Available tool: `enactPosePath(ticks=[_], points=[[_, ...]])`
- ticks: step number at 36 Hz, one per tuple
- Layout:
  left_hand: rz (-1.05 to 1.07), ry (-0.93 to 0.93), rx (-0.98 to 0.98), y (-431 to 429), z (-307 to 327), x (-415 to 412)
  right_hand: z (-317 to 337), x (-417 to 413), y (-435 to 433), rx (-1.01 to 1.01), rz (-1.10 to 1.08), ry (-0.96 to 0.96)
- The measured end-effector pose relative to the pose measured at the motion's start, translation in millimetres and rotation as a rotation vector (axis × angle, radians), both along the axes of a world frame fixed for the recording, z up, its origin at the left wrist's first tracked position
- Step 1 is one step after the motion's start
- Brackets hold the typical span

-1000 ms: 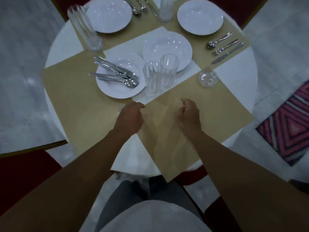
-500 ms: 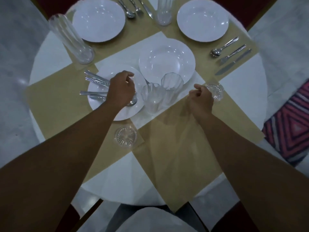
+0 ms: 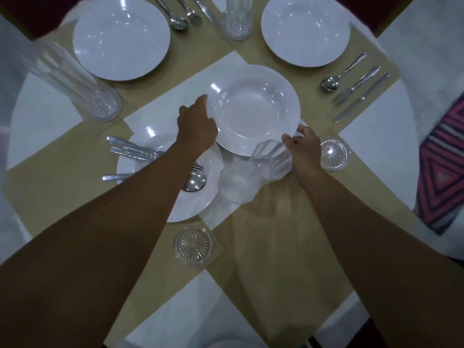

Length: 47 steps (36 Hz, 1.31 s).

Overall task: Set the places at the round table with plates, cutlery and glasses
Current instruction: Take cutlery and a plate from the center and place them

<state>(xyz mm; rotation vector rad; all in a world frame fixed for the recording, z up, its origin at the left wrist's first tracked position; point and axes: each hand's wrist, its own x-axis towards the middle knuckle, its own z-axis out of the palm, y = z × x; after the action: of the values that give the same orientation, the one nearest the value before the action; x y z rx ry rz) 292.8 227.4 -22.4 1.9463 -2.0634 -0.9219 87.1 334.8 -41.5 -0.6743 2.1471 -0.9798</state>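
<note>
A white deep plate (image 3: 253, 109) sits at the middle of the round table (image 3: 376, 151). My left hand (image 3: 195, 124) grips its left rim and my right hand (image 3: 302, 141) grips its lower right rim. Just below it stand two clear glasses (image 3: 272, 159), one beside the other (image 3: 234, 182). To the left lies another white plate (image 3: 150, 197) with several pieces of cutlery (image 3: 133, 154) heaped on it, partly hidden under my left forearm. Two glass coasters lie near me, one (image 3: 193, 243) on the left and one (image 3: 332, 154) by my right hand.
Two places at the far side are laid: a plate (image 3: 121, 37) with a tall glass (image 3: 82, 89) at the left, a plate (image 3: 305, 30) with spoon, fork and knife (image 3: 356, 89) at the right, and a glass (image 3: 237, 17) between. Tan placemats (image 3: 288, 247) cover the table. A patterned rug (image 3: 444, 177) lies at the right.
Both hands left the near placemat and reached forward. My left hand passed over the cutlery plate to the middle plate's left rim; my right hand moved from beside the coaster to its right rim.
</note>
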Motion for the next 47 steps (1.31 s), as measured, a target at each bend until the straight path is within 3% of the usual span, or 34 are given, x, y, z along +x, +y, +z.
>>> enactPosePath(ticks=[7,15,21,31,39,47], points=[[0.042,0.096,0.002,-12,6,-7,3,1,0,-0.015,-0.063,-0.039],[-0.083,0.14,0.034,-18,49,-42,26,-19,19,-0.061,-0.182,-0.019],[-0.127,0.185,0.07,5,74,-86,44,-52,55,-0.088,-0.267,-0.087],[-0.312,0.184,0.03,64,111,-145,60,-94,141,-0.11,-0.369,-0.011],[-0.368,0.047,-0.085,131,94,-162,56,-108,199,-0.084,-0.442,0.001],[-0.233,0.289,0.099,223,52,-117,27,-100,269,0.029,-0.376,0.036]])
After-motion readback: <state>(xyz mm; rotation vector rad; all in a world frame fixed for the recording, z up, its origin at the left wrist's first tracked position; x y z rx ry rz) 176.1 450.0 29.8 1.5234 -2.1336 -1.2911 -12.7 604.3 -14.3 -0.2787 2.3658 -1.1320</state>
